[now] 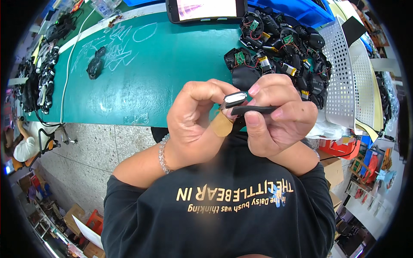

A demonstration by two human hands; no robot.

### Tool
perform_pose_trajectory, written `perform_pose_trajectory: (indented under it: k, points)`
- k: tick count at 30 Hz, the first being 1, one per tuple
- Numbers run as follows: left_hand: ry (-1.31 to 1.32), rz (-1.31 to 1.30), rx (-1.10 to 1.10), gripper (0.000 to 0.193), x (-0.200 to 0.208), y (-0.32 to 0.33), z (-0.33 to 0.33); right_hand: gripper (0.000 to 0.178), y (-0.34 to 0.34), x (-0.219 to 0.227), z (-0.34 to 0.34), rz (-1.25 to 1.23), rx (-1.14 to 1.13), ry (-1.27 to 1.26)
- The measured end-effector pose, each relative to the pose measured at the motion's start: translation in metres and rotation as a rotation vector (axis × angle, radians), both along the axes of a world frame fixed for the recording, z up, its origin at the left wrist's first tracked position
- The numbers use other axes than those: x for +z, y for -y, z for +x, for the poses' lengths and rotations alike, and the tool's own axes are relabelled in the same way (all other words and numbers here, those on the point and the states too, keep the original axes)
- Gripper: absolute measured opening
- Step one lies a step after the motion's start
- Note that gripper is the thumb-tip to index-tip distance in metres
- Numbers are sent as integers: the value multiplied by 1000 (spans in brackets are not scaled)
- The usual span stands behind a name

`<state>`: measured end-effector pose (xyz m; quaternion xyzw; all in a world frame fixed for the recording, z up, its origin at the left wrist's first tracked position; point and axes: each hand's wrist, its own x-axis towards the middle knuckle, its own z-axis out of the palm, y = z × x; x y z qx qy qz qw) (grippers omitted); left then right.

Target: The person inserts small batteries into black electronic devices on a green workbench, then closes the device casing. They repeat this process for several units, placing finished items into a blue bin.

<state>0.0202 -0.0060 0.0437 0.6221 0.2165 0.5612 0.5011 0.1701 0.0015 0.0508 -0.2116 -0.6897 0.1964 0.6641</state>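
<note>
Both hands meet above the near edge of the green table (142,81). Between its curled fingers and thumb, my left hand (193,122) grips a small black piece with a silvery-white flat face (235,99); its exact kind is unclear. A tan wrap (223,126) sits around the left thumb. My right hand (284,114) pinches a flat black strip (254,110) between thumb and fingers. The strip lies right beside the small piece, and whether they are joined is hidden by the fingers.
Past my right hand is a heap of black plastic housings (245,77) with green circuit boards, wires and battery cells. A white perforated basket (340,81) and blue bin (320,17) flank it. A screen device (172,10), black bundle (95,64) and white cable (68,81) lie leftward; a person (26,148) sits far left.
</note>
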Motion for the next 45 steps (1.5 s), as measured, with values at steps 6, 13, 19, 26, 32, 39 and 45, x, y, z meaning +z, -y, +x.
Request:
perform_pose_trajectory:
  k: [6,13,19,26,32,39,45]
  points:
    - [-2,22,-9,23,-1,-2,1,35,-2,-1,1,-10,4,7]
    - [-11,38,-13,24,-1,-2,1,35,-2,-1,3,-13,-9,27]
    - [-23,41,-30,27,0,-3,2,33,-3,0,5,0,-24,34]
    - [25,-60,-14,27,5,-1,7,31,-9,-3,8,32,-59,-1]
    - [46,95,72,31,-4,-5,5,36,-9,5,6,-63,-136,126]
    - [-42,271,168,31,-9,-13,0,22,-12,9,9,10,-208,242]
    - [71,-5,147,20,-1,-11,7,24,1,9,5,217,-118,248]
